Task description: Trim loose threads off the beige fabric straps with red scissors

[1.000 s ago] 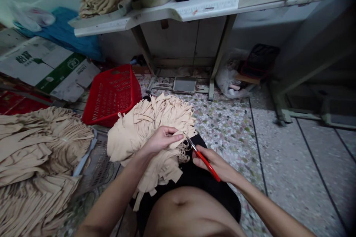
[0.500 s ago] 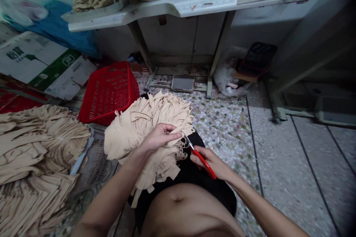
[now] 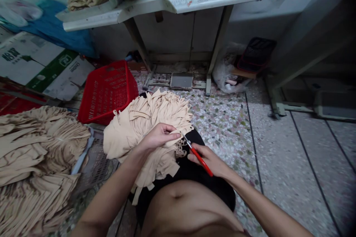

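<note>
A thick bundle of beige fabric pieces [image 3: 130, 129] lies across my lap, its narrow strip ends fanned out toward the right. My left hand [image 3: 161, 136] pinches one fabric piece at the bundle's right edge, thumb on top. In my right hand [image 3: 207, 159] is a pair of scissors [image 3: 200, 161] with red handles, fingers closed round them. Their metal blades point up and left and reach the fabric just beside my left fingertips. Whether the blades are apart I cannot tell. Small curled strip ends hang below the blades over my black shorts [image 3: 189, 177].
A red basket [image 3: 102, 92] stands beyond the bundle. More beige fabric [image 3: 36, 144] is heaped at the left on a grey crate [image 3: 96, 163]. A white sewing table [image 3: 205, 2] runs across the back, with a treadle [image 3: 181, 80] beneath. A green-and-white carton [image 3: 41, 66] sits far left.
The scissors and my right hand have shifted slightly left and up. My left hand keeps its hold on the fabric in nearly the same place. The view has tilted down a little.
</note>
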The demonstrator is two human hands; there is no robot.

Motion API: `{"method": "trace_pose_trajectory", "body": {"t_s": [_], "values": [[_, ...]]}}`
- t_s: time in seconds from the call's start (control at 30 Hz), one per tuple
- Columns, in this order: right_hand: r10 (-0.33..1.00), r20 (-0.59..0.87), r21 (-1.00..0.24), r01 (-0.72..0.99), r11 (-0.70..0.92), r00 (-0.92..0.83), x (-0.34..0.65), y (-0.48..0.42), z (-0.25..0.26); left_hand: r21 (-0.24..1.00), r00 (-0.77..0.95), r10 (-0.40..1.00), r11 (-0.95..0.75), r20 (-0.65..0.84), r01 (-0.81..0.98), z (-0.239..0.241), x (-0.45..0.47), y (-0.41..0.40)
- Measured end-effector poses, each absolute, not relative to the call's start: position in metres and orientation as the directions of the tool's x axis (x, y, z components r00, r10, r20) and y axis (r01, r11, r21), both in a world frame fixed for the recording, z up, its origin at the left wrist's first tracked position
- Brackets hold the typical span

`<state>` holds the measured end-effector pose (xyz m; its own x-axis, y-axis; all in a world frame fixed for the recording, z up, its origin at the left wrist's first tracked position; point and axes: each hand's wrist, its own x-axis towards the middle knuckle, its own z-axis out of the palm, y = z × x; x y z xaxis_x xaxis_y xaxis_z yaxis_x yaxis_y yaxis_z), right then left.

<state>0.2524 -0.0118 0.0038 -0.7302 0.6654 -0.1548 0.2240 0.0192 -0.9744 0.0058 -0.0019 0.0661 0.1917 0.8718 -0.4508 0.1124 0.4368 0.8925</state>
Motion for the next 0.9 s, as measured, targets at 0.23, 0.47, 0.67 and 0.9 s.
{"method": "trace_pose_trajectory", "body": {"t_s": [0.23,0.47,0.67,0.9], "values": [[0.698,-0.344,-0.938,0.267,-0.221,-0.628,0.259,-0.025,-0.016,0.868,0.192,0.847,0.474,-0.496,0.149,0.069,0.004,-0.005],[0.630,-0.258,-0.966,0.179,-0.188,-0.733,0.265,-0.033,0.001,0.891,0.160,0.878,0.434,-0.451,0.131,0.067,0.008,-0.008],[0.614,-0.251,-0.968,0.208,-0.142,-0.749,0.264,-0.041,-0.001,0.889,0.171,0.876,0.422,-0.451,0.178,0.067,0.010,-0.009],[0.706,-0.214,-0.976,0.178,-0.126,-0.675,0.250,-0.042,-0.007,0.884,0.244,0.851,0.431,-0.464,0.180,0.066,0.018,-0.010]]}}
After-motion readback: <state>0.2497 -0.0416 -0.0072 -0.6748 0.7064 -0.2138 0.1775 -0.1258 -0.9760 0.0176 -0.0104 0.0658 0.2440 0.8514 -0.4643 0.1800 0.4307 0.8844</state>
